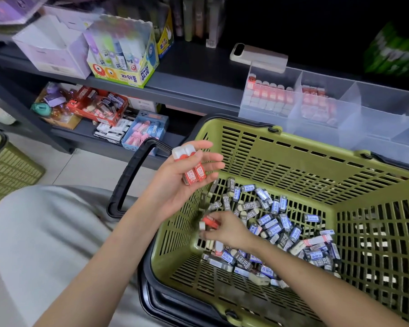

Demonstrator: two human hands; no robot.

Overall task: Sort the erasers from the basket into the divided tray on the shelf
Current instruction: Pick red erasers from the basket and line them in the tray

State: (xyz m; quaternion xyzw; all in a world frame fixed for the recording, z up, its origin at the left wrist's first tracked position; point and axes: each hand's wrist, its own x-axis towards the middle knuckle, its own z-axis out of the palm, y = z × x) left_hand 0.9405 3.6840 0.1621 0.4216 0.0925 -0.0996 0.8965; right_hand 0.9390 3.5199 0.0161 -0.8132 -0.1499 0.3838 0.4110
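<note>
Head view is showing the left hand hovering over the basket's left rim, straight fingers carrying two red erasers. The right hand is pinching a third red eraser beside the left wall, among blue and grey erasers. The divided tray is sitting at the shelf's front edge.

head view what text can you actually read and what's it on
"POWER GLUE": side of the glue box
"파워풀": front of the same box
"2B": red erasers in the left hand
"2B": dark erasers in the basket
Red eraser in the right hand: blurred
Blue eraser sleeves, lower-shelf boxes, tray erasers: mostly too blurred to read
</note>
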